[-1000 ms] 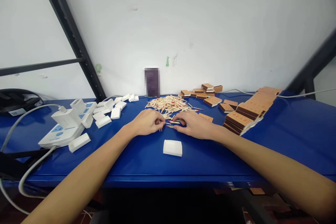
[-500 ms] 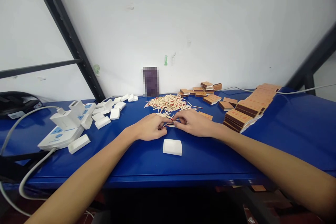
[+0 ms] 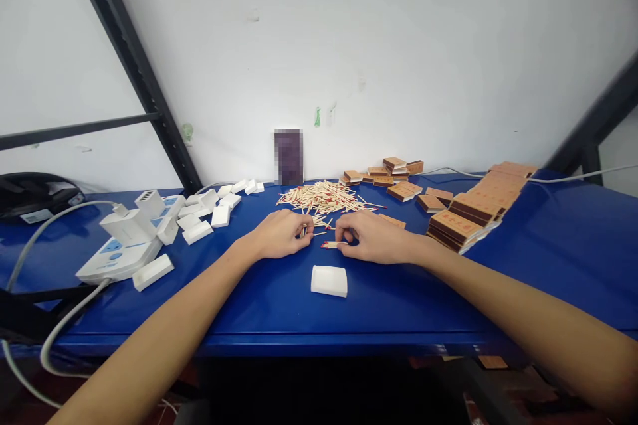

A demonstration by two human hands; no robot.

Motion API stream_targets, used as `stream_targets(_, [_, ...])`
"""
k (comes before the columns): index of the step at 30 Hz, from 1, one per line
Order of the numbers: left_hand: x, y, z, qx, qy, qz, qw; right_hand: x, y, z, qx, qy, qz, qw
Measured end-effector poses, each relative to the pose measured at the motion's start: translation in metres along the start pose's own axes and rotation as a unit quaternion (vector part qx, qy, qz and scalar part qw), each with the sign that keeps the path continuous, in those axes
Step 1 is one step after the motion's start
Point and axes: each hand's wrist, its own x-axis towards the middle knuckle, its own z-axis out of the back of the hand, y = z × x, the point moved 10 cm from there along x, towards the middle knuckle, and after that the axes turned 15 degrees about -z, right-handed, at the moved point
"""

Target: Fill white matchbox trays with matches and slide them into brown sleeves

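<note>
My right hand (image 3: 371, 237) pinches a small bunch of matches (image 3: 329, 245), their red heads pointing left, just above the blue table. To its left, my left hand (image 3: 284, 234) is closed, thumb against curled fingers; match ends show by the fingertips, but whether they are gripped is hidden. Beyond both hands lies a loose heap of matches (image 3: 326, 196), with a few strays reaching toward the left fingertips. Nearer to me than the hands, a white matchbox tray (image 3: 329, 281) lies on the table.
White matchbox trays (image 3: 198, 232) are scattered at left beside a power strip (image 3: 119, 259) with plugged-in chargers. Brown matchbox sleeves (image 3: 403, 190) lie at the back right, and a long row of stacked matchboxes (image 3: 456, 224) stands at right. A dark pixelated object (image 3: 289, 158) leans on the wall.
My hands have moved apart from where their fingertips met. The right hand now holds a bunch of matches in the gap, and the left has drawn back leftward with its fingers curled.
</note>
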Motion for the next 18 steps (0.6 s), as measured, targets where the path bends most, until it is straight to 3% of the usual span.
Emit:
stream_targets(5, [0.001, 0.0, 0.001, -0.017, -0.009, -0.011, 1.0, -0.002, 0.009, -0.006, 0.045, 0.013, 0.043, 0.998])
stream_targets(11, [-0.006, 0.013, 0.02, 0.058, -0.035, 0.006, 0.998, 0.006, -0.009, 0.011, 0.012, -0.095, -0.022, 0.995])
stream_targets(18, [-0.009, 0.006, 0.018, 0.058, 0.0, -0.061, 0.996, 0.011, -0.02, 0.001, -0.044, -0.047, -0.06, 0.996])
